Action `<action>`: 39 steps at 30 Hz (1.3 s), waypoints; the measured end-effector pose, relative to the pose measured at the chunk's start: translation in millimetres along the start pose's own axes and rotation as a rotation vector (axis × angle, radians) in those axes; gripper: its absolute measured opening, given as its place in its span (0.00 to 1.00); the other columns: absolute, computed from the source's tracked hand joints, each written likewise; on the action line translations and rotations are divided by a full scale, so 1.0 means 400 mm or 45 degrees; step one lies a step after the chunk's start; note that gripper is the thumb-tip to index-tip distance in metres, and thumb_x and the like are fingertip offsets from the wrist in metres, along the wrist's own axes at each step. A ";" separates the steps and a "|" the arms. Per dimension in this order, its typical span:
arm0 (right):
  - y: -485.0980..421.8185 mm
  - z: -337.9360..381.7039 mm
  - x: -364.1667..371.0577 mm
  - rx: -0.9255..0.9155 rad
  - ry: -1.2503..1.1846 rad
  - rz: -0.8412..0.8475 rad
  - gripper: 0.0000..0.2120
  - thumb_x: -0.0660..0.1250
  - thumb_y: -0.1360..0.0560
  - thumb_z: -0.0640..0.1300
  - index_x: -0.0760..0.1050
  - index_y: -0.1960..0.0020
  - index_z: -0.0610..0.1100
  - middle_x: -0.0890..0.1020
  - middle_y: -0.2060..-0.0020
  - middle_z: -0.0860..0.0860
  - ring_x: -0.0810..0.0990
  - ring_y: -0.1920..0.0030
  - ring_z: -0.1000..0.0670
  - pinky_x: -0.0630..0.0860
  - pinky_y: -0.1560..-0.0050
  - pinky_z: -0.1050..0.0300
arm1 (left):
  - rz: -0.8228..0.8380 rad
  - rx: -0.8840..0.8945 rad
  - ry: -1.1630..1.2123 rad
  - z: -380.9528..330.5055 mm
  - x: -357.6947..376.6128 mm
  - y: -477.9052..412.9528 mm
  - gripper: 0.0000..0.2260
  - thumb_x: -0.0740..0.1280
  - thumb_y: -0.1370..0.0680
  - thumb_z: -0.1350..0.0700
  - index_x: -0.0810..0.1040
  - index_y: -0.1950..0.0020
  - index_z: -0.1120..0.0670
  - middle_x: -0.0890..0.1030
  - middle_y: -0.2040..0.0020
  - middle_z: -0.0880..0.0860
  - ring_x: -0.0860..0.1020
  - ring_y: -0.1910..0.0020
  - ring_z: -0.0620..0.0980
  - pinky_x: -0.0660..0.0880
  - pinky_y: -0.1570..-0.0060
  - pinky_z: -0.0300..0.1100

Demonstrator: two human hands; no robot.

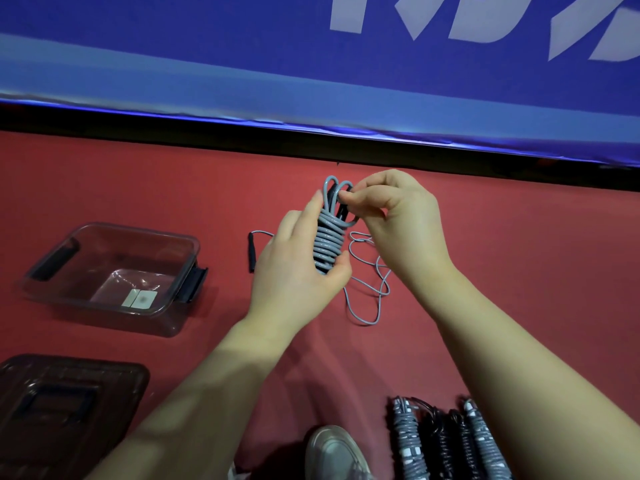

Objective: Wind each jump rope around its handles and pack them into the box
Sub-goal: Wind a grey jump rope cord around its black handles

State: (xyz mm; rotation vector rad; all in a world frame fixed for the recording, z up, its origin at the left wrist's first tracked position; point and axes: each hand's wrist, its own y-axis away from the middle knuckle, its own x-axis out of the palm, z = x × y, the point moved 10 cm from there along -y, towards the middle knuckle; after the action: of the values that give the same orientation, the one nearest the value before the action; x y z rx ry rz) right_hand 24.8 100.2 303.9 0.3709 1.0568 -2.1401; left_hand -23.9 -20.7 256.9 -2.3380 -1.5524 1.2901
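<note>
While gripping the wound grey jump rope (327,245) in the left hand (294,271) and pinching its end loop (341,188) with the right hand (394,220), looks early: box (45,265) empty, second rope (369,282) loose on floor (519,271).

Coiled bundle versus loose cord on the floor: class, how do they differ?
The coiled bundle is wound in tight turns; the loose cord sprawls in open loops. The bundle is held by the left hand and right hand; the cord lies on the floor. Both are grey.
</note>
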 end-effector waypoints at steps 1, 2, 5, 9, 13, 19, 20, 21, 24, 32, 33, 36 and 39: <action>-0.001 0.003 -0.003 -0.020 0.015 -0.007 0.04 0.71 0.29 0.35 0.83 0.60 0.40 0.77 0.62 0.52 0.75 0.62 0.66 0.68 0.60 0.76 | 0.014 0.014 -0.004 0.000 0.001 -0.003 0.32 0.70 0.29 0.50 0.65 0.26 0.49 0.72 0.48 0.46 0.74 0.50 0.48 0.62 0.60 0.36; -0.003 0.006 -0.006 -0.033 0.030 -0.010 0.04 0.71 0.30 0.34 0.83 0.61 0.40 0.78 0.63 0.51 0.76 0.63 0.64 0.69 0.60 0.75 | 0.039 0.020 -0.006 0.002 0.003 -0.006 0.30 0.69 0.29 0.49 0.66 0.27 0.48 0.71 0.49 0.45 0.74 0.51 0.47 0.62 0.60 0.35; -0.010 0.023 -0.008 -0.110 0.120 0.035 0.03 0.71 0.30 0.36 0.82 0.63 0.41 0.80 0.63 0.48 0.78 0.63 0.55 0.76 0.61 0.62 | 0.133 0.022 -0.002 0.010 0.011 -0.007 0.30 0.68 0.29 0.50 0.65 0.27 0.46 0.70 0.51 0.43 0.74 0.52 0.46 0.66 0.60 0.37; -0.008 0.058 0.005 -0.212 0.385 0.079 0.06 0.66 0.31 0.37 0.82 0.60 0.40 0.78 0.65 0.47 0.77 0.65 0.48 0.74 0.64 0.55 | 0.098 -0.005 0.029 0.012 0.002 -0.004 0.28 0.68 0.30 0.48 0.67 0.30 0.45 0.72 0.51 0.43 0.73 0.52 0.44 0.69 0.57 0.39; 0.005 0.098 -0.002 -0.407 0.478 -0.024 0.09 0.63 0.30 0.39 0.79 0.63 0.37 0.78 0.65 0.46 0.77 0.65 0.45 0.74 0.68 0.55 | 0.170 -0.035 0.317 0.016 0.024 -0.003 0.28 0.68 0.30 0.51 0.68 0.29 0.45 0.71 0.55 0.43 0.72 0.54 0.36 0.66 0.55 0.24; 0.024 0.048 -0.020 -0.442 0.236 -0.090 0.04 0.70 0.30 0.33 0.80 0.63 0.39 0.81 0.60 0.47 0.78 0.59 0.50 0.73 0.58 0.64 | 0.420 -0.302 0.996 0.061 0.094 0.022 0.33 0.70 0.32 0.56 0.65 0.27 0.49 0.76 0.38 0.48 0.77 0.48 0.39 0.72 0.49 0.33; 0.024 0.034 -0.018 -0.392 0.170 -0.068 0.04 0.70 0.30 0.34 0.80 0.62 0.39 0.81 0.60 0.47 0.77 0.58 0.53 0.72 0.56 0.68 | 0.431 -0.329 1.052 0.065 0.102 0.024 0.33 0.71 0.31 0.58 0.65 0.27 0.50 0.76 0.38 0.48 0.77 0.48 0.39 0.72 0.49 0.33; 0.026 0.022 -0.015 -0.341 0.112 -0.049 0.03 0.70 0.30 0.34 0.81 0.62 0.40 0.81 0.60 0.47 0.77 0.57 0.55 0.70 0.54 0.71 | 0.423 -0.362 1.101 0.069 0.105 0.026 0.32 0.72 0.29 0.62 0.66 0.28 0.50 0.76 0.38 0.48 0.77 0.47 0.38 0.72 0.48 0.32; 0.028 -0.014 -0.012 -0.190 -0.009 -0.035 0.04 0.71 0.30 0.34 0.81 0.59 0.41 0.81 0.60 0.50 0.77 0.57 0.56 0.69 0.52 0.72 | 0.415 -0.425 1.167 0.077 0.111 0.024 0.27 0.69 0.27 0.69 0.69 0.35 0.47 0.78 0.42 0.45 0.78 0.51 0.34 0.74 0.52 0.30; 0.021 0.037 -0.019 -0.346 0.138 -0.090 0.03 0.69 0.30 0.34 0.79 0.62 0.37 0.80 0.60 0.47 0.78 0.57 0.51 0.72 0.55 0.67 | 0.455 -0.519 1.391 0.068 0.106 0.003 0.25 0.66 0.28 0.73 0.73 0.43 0.44 0.80 0.50 0.46 0.80 0.56 0.41 0.76 0.61 0.34; 0.021 0.043 -0.017 -0.368 0.177 -0.087 0.03 0.68 0.29 0.35 0.79 0.62 0.37 0.80 0.60 0.46 0.78 0.57 0.49 0.73 0.57 0.62 | 0.450 -0.516 1.406 0.067 0.105 0.002 0.25 0.66 0.28 0.73 0.73 0.43 0.45 0.80 0.51 0.46 0.80 0.57 0.40 0.76 0.61 0.34; 0.024 0.051 -0.016 -0.388 0.279 -0.112 0.05 0.67 0.29 0.36 0.79 0.62 0.36 0.80 0.60 0.46 0.79 0.59 0.46 0.74 0.61 0.53 | 0.413 -0.524 1.461 0.070 0.111 0.006 0.27 0.71 0.35 0.69 0.74 0.42 0.46 0.81 0.51 0.46 0.80 0.57 0.41 0.76 0.58 0.34; 0.023 0.055 -0.016 -0.394 0.308 -0.119 0.05 0.67 0.29 0.36 0.79 0.63 0.37 0.80 0.61 0.46 0.78 0.60 0.46 0.75 0.63 0.54 | 0.417 -0.524 1.501 0.066 0.114 0.008 0.26 0.69 0.37 0.65 0.75 0.43 0.46 0.81 0.53 0.47 0.79 0.58 0.41 0.76 0.59 0.34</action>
State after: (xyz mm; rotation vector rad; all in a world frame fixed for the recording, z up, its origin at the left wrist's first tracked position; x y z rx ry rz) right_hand 37.0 82.4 315.9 0.4465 1.5460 -2.0023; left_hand -32.2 3.1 210.6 -2.7253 -1.0457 -0.5190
